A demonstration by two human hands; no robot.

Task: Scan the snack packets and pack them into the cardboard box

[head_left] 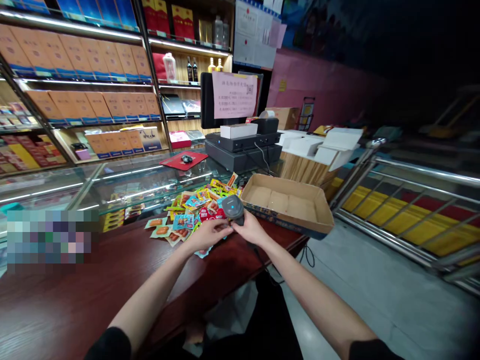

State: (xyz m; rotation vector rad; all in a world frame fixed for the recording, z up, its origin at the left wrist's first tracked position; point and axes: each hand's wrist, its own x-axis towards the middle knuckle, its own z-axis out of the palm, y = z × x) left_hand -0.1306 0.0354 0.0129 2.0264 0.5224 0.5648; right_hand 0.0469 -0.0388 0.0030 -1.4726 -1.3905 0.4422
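- My forearms reach forward from dark sleeves and converge over the surface (123,265), bringing both hands close together.
- My right grip (252,230) is closed around the dark handheld scanner (233,209), whose head stands above my fingers, a small blue light on top.
- My left grip (210,235) is just beside it, palm down, fingers bent over the near edge of the packets (183,221); whether it pinches one, or how far open it is, I cannot tell.
- The packets lie in a loose heap in front of and to the left of the scanner, some partly covered by my left hand.
- Most of the scanner's handle is hidden in my right hand, and the print on the packets is too small to read.
- At far left, a pixelated patch (48,237) masks whatever is there.
- The packets are small, flat and glossy, in green, blue, yellow and red.
- The surface is smooth reddish-brown wood, meeting a glass display case (88,185) beyond.
- Right of the heap sits a shallow, open cardboard box (287,202), its interior plain brown.
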